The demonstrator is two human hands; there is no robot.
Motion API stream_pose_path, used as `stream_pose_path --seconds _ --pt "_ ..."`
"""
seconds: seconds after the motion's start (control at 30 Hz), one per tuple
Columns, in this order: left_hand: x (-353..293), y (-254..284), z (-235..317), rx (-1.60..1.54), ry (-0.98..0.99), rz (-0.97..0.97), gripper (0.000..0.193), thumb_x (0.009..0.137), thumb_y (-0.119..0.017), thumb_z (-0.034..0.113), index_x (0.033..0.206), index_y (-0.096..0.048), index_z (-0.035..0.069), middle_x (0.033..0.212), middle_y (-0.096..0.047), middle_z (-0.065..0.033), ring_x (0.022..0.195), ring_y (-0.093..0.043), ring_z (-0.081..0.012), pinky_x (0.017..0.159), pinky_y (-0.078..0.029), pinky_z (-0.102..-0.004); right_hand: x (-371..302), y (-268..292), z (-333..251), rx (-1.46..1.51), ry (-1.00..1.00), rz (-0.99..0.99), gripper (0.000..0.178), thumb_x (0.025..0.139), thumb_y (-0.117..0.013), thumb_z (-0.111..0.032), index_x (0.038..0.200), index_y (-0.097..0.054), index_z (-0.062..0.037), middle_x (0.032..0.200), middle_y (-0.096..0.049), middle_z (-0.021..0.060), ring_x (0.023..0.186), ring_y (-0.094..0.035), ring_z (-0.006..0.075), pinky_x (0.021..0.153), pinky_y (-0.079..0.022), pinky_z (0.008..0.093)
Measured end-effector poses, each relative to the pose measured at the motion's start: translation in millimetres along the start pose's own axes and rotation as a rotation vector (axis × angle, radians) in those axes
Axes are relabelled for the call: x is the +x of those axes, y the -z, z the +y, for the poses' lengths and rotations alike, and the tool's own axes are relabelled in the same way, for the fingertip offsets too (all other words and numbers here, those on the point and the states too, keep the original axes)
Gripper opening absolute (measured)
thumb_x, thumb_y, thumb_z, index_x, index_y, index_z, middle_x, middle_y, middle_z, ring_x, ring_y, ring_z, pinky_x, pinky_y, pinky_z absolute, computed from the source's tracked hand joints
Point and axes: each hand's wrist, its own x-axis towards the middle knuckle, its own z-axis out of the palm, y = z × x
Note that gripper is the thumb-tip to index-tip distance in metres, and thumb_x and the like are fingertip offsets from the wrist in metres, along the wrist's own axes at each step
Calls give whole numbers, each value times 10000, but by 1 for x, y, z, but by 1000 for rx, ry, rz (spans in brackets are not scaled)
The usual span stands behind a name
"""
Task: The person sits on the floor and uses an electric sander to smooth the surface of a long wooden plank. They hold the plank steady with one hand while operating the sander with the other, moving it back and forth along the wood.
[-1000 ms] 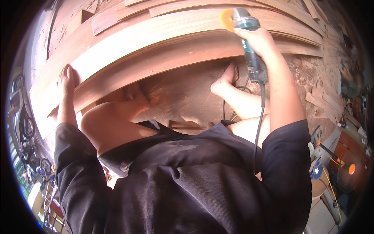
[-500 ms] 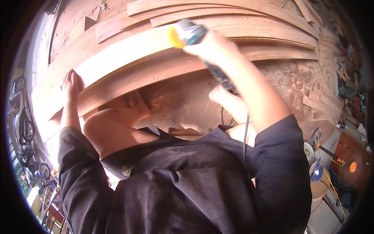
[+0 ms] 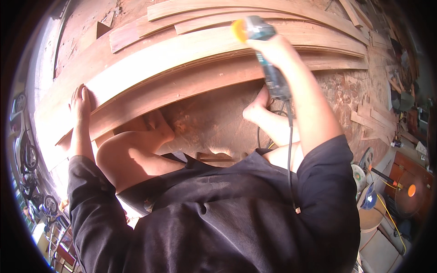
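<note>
My right hand is closed around a teal and black corded angle grinder. The grinder's yellow-orange disc is blurred and appears over the pale planks; whether it touches the wood I cannot tell. A long, brightly lit plank runs from the left toward the upper right. At its left end, my left hand lies with its fingers stretched out against the wood. Below that plank, nearer to me, a second board shows its reddish face.
More planks lie stacked on the far side. The grinder's cord hangs past my right arm. Wood offcuts lie on the floor at the right, and a fan stands lower right. Motorbikes are at the far left.
My right hand has moved the grinder to the right and slightly away from me along the planks. My left hand stays at the plank's left end.
</note>
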Motion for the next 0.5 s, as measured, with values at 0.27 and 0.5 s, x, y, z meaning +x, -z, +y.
stream_pose_path --seconds 0.27,0.5 --pt "6 -11 -19 -83 -70 24 525 1123 -393 483 1509 -632 219 1578 -602 -36 1508 -499 -241 1289 -217 -552 -51 -63 -98 -243 238 -107 706 812 -819 -599 1320 -700 -122 1114 -800 155 1031 -790 302 925 -631 436" --pt "7 -12 -23 -129 -73 16 517 1124 -397 478 1495 -645 217 1556 -619 -47 1481 -527 -254 1265 -281 -521 -21 -5 -25 -179 80 -116 616 853 -825 -539 1254 -742 -79 986 -803 116 946 -785 242 887 -620 428"
